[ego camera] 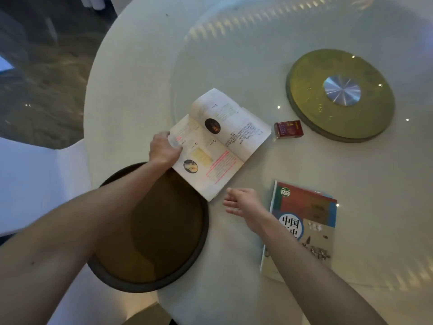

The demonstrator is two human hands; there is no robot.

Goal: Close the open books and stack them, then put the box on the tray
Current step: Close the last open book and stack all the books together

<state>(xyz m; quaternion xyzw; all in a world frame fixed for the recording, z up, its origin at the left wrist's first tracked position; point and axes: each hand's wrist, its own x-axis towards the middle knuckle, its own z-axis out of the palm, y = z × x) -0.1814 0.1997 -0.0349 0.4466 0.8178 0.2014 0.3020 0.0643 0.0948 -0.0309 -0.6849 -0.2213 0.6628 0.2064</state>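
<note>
The left hand (164,148) curls over the near-left corner of the open textbook (218,141), fingers bent onto the glossy page and gripping its edge. The book lies spread flat, its pages printed with text, oval portraits and pink and yellow highlights, its near corner overhanging the tray (150,231). That tray is round, dark brown and matte with a raised rim, lying under the left forearm. The right hand (243,205) hovers open, fingers loosely extended and holding nothing, just right of the open book's near corner. Directly right of this hand lies a closed textbook (309,221) with a glossy illustrated cover and a blue circle bearing Chinese characters. Beyond the right hand, well apart, sits the small red cardboard box (288,129), just beside the open book's far-right corner. The round white table (131,90) carries a glass turntable (234,55) with a yellow-green disc base (311,95). A white chair (35,179) and marbled floor (42,78) lie left.
</note>
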